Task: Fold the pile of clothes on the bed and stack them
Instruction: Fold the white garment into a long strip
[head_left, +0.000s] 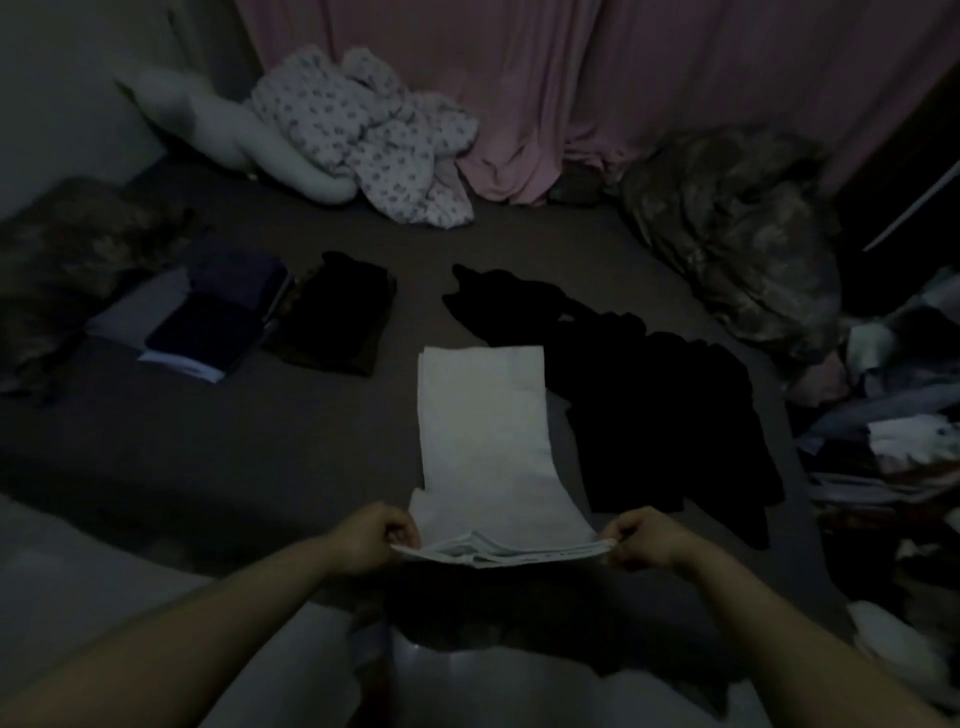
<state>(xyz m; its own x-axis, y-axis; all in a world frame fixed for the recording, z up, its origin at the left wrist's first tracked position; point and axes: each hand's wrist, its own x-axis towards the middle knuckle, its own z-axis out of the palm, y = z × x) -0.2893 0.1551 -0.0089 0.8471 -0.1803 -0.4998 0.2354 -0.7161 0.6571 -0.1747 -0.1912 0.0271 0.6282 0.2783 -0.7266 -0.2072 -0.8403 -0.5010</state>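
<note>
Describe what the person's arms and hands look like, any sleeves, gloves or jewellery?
Both forearms are bare up to the frame's edge, with no sleeves in view. The left hand and right hand wear no gloves. No watch, bracelet or ring shows, though the dim light could hide small details.

Two hands (374, 535) (641, 540), one white garment (483, 426), two folded stacks (208, 322) (337, 317) — one black heap (649, 395).

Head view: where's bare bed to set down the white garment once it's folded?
Widest bare sheet: left of the white garment, in front of the folded stacks. Smaller gap between the dark folded pile and the black clothes. Crowded right: black clothes, then a mixed heap. Both hands pinch the garment's near edge.
</note>
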